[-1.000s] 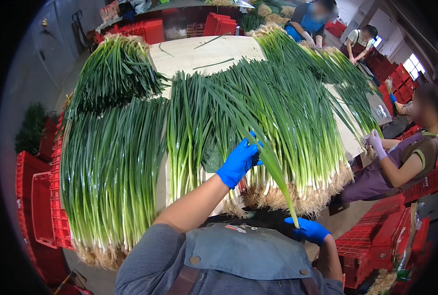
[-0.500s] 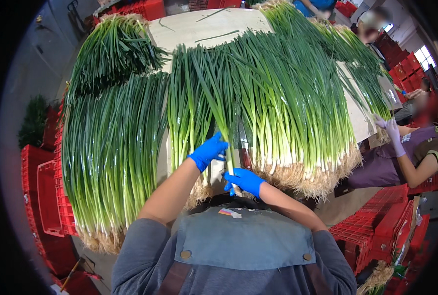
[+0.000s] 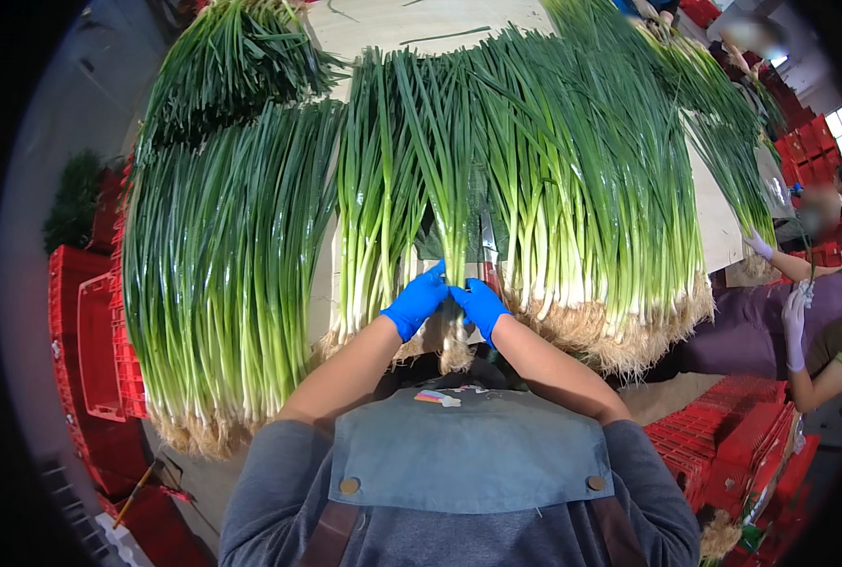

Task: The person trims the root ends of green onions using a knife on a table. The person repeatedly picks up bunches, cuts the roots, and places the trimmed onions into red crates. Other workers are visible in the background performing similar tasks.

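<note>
My blue-gloved left hand [image 3: 421, 300] and right hand [image 3: 477, 305] are side by side at the table's near edge, closed on the white lower stems of a small bunch of green onions [image 3: 454, 231], roots hanging toward me. Just right of that bunch lies a knife [image 3: 486, 238], its handle partly behind my right hand. Long rows of green onions lie on the left [image 3: 222, 246] and right [image 3: 610, 227], leaves away from me and roots near me. A dark green sheet shows under the middle onions.
The pale board [image 3: 425, 19] holds another pile [image 3: 232, 66] at back left. Red crates [image 3: 95, 350] stand at left and more [image 3: 733, 454] at lower right. Co-workers work at the right, one with light gloves [image 3: 794, 326] and a purple apron [image 3: 742, 331].
The long stems I held raised and slanted now lie upright in the middle of the view. My right hand has moved up and left beside my left hand; the view has shifted.
</note>
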Action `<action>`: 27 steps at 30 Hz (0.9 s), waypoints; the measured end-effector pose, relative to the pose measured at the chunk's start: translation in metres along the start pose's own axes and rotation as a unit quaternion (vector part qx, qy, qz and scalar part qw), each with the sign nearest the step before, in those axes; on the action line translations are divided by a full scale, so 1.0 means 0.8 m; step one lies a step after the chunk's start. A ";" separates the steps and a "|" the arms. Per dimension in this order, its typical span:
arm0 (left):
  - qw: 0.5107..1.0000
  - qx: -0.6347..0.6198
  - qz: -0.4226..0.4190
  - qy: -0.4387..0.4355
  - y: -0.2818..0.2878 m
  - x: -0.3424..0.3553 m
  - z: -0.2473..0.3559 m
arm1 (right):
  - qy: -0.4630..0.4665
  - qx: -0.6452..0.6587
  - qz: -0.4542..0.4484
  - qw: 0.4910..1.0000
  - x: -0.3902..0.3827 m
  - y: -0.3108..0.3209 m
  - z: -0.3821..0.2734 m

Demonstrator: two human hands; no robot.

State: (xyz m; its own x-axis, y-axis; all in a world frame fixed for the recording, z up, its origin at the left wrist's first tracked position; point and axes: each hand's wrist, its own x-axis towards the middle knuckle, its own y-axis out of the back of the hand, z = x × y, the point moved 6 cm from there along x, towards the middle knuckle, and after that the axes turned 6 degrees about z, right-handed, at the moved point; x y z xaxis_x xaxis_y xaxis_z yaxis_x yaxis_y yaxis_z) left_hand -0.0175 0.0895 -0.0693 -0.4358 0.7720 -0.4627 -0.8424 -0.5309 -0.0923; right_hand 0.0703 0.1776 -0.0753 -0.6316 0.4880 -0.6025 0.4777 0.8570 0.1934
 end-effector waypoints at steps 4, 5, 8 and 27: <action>0.997 0.018 -0.036 0.070 0.036 -0.033 0.017 | -0.021 -0.012 -0.111 0.993 -0.013 -0.015 -0.019; 0.999 0.022 -0.033 0.010 0.051 -0.041 0.021 | -0.024 -0.020 -0.088 0.996 -0.011 -0.017 -0.015; 0.958 0.222 0.098 -0.154 0.108 -0.058 0.034 | -0.023 -0.030 -0.074 0.997 0.006 -0.030 0.008; 0.951 0.126 0.283 0.022 0.132 -0.045 -0.048 | 0.035 0.116 -0.127 0.984 0.007 -0.116 -0.051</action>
State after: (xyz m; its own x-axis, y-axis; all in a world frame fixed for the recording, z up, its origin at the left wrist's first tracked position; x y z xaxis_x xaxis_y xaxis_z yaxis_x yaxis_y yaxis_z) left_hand -0.0784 -0.0077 -0.0962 -0.8329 0.3692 -0.4124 -0.5284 -0.7520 0.3940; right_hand -0.0024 0.1076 -0.0645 -0.7854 0.2800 -0.5521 0.4202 0.8960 -0.1434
